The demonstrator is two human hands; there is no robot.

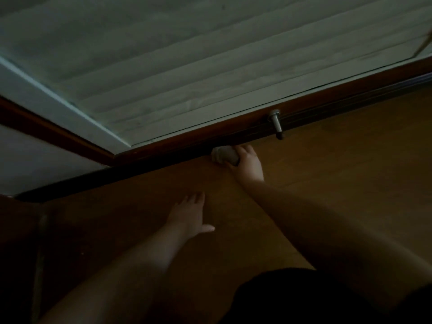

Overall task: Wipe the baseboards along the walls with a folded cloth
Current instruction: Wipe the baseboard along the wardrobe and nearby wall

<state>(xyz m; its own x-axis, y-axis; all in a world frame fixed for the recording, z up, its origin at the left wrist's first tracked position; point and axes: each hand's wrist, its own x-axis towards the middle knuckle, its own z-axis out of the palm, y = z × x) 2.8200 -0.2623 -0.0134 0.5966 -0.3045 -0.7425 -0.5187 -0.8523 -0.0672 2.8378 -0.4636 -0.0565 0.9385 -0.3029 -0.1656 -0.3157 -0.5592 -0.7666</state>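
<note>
The right hand (245,163) reaches far out over the wooden floor (339,171) with its fingers curled round a pale cloth (223,155), gripping it from the right side. The cloth looks bunched or folded into a small whitish wad; the light is dim and the fold itself cannot be made out. It sits pressed against the foot of the dark reddish-brown baseboard (233,129), right where the board meets the floor, a little right of the corner in which that board joins a second one.

The left hand (190,213) lies nearer and to the left, flat on the floor with fingers straight and spread and the thumb pointing right; it holds nothing and is well apart from the cloth.

Two hands, two bare forearms and one cloth are in view. Two runs of baseboard show: the long one passing behind the cloth toward the far right, and a shorter one (58,134) slanting away to the far left.

One metal door stop (275,122), silvery with a dark tip, juts from the long baseboard to the right of the cloth and not touching it. Above the board rises a pale slatted panel (187,66) in a white frame.
</note>
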